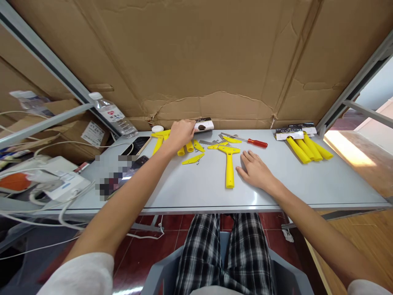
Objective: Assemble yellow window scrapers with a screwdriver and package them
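At the back of the table, my left hand (181,133) is closed at the left end of a black-and-white cardboard sleeve (205,125); the fingertips are partly hidden. Yellow T-shaped scraper handles (158,144) lie under and beside that hand. My right hand (254,169) rests flat, fingers spread, beside a single yellow scraper handle (229,170) and apart from it. Between the hands are loose yellow scraper plates (193,159), tiny screws (198,163) and thin metal blades (207,142). A screwdriver with a red handle (257,143) lies behind my right hand.
Several yellow handles with card sleeves (302,149) lie at the right. On the left are a phone (139,145), a plastic bottle (115,116), a white round lid (157,128) and a power strip with cables (69,184). Cardboard (215,61) walls the back; metal posts (356,78) frame the sides.
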